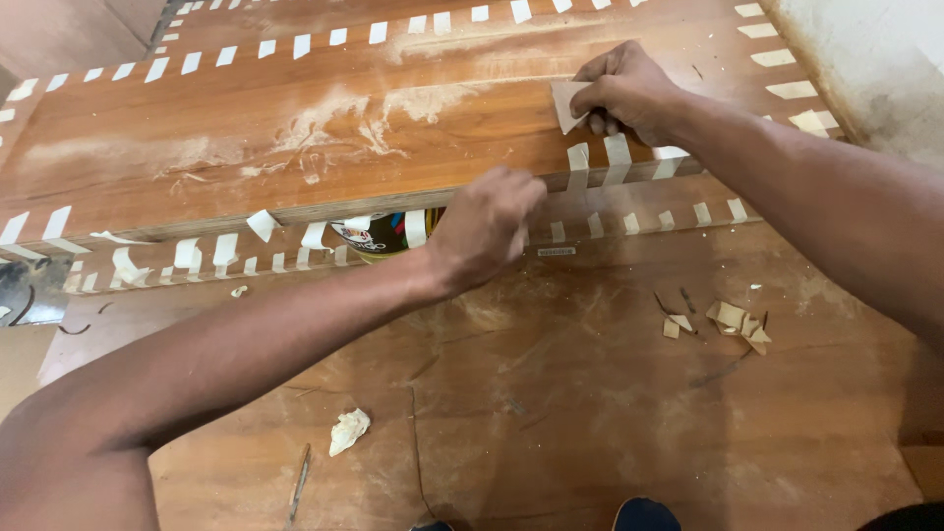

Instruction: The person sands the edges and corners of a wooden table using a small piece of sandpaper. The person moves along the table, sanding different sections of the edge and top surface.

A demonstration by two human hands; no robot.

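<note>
At the board's [295, 128] near edge, my right hand [629, 90] pinches a paper scrap [566, 103] flat; left hand [487, 224], fingers curled together, sits just below-left, nearer the tape strips [597, 162].

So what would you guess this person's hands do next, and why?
Probably the right hand presses its pale tape piece down over the panel's edge, while the left hand steadies that edge: similar strips already line it at intervals.

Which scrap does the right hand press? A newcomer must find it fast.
Start at the raised wooden panel edged with pale tape strips. Follow its near edge to the right hand. Under the fingers lies a small tan square of paper, flat on the top face, unlike the edge strips.
</note>
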